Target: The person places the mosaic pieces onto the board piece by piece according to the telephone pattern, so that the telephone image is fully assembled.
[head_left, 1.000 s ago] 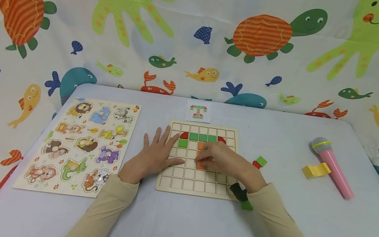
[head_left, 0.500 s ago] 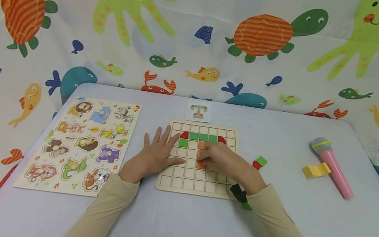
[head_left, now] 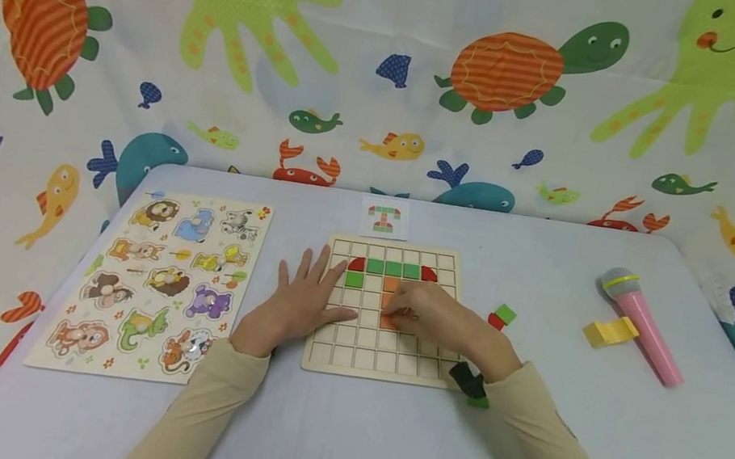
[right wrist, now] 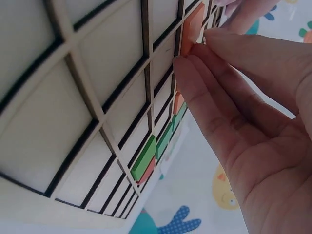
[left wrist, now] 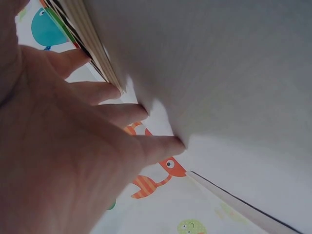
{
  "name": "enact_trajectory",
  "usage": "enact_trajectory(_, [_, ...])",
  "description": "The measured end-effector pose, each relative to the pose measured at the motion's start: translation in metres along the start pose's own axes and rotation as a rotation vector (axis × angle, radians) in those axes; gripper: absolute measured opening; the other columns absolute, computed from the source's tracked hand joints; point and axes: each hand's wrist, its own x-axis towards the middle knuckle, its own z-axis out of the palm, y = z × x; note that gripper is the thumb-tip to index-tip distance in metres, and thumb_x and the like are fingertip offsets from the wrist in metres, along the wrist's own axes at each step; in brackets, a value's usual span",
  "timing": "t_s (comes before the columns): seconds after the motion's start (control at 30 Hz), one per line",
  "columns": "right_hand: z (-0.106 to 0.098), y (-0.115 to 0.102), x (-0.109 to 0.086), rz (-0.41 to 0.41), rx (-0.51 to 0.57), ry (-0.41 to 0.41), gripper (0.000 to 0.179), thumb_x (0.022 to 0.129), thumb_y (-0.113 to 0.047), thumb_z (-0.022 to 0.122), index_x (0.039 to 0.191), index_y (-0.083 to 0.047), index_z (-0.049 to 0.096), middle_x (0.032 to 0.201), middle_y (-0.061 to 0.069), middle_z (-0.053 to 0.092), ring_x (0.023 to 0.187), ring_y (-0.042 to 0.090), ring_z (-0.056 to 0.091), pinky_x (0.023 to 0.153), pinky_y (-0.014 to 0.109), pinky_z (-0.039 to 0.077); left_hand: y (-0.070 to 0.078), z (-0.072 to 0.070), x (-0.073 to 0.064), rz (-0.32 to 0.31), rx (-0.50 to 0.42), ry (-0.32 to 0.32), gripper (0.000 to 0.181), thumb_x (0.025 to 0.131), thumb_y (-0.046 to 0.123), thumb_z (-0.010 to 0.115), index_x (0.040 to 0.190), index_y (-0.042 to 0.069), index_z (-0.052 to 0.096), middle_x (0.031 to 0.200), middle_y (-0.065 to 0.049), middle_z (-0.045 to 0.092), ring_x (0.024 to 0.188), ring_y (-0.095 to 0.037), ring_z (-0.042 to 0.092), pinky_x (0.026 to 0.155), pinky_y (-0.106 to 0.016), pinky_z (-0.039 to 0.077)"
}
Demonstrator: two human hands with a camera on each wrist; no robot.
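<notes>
A wooden grid board (head_left: 341,356) lies flat on the table. My left hand (head_left: 299,300) rests with spread fingers on its left edge; the left wrist view shows this hand (left wrist: 73,141) with fingers extended. Over the board's middle, my right hand (head_left: 437,313) pinches an orange square tile (right wrist: 193,29) between thumb and fingers, at a grid cell. Another orange tile (head_left: 391,284) sits above in the same column. A row of green tiles (head_left: 393,269) ends in a red rounded tile (head_left: 429,274). One green tile (head_left: 355,279) lies below the row's left end. The right hand hides some cells.
Behind the board stands a pattern card (head_left: 384,219). An animal puzzle (head_left: 155,278) lies left. To the right are loose green (head_left: 506,314) and red (head_left: 496,321) tiles, a yellow block (head_left: 610,331) and a pink toy microphone (head_left: 648,328). Another green tile (head_left: 479,403) lies by the right wrist.
The right hand stays at the same cell with the orange tile; its wrist shifts very slightly to the right. The left hand keeps its place on the board.
</notes>
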Motion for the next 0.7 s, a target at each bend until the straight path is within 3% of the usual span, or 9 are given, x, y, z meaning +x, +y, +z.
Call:
enact_trajectory(0.37, [-0.004,0.011,-0.015,0.015,0.201,-0.001,0.021,0.100,-0.010,0.072,0.119,-0.004,0.078,0.114,0.003,0.077,0.102,0.015,0.072,0.091,0.030,0.058,-0.001,0.001,-0.002,-0.002,-0.022,0.000,0.090,0.103,0.053,0.061,0.167,0.005,0.020,0.173,-0.025,-0.003,0.158,-0.048,-0.009,0.119,-0.073,-0.008])
enact_trajectory(0.7, [-0.028,0.048,-0.062,0.181,0.197,0.027,0.026,0.099,-0.009,0.073,0.124,-0.006,0.075,0.123,0.007,0.072,0.106,0.024,0.065,0.095,0.048,0.057,0.000,0.001,-0.002,0.000,-0.019,-0.006,0.089,0.103,0.052,0.060,0.167,0.005,0.019,0.173,-0.025,-0.005,0.157,-0.048,-0.011,0.119,-0.073,-0.009])
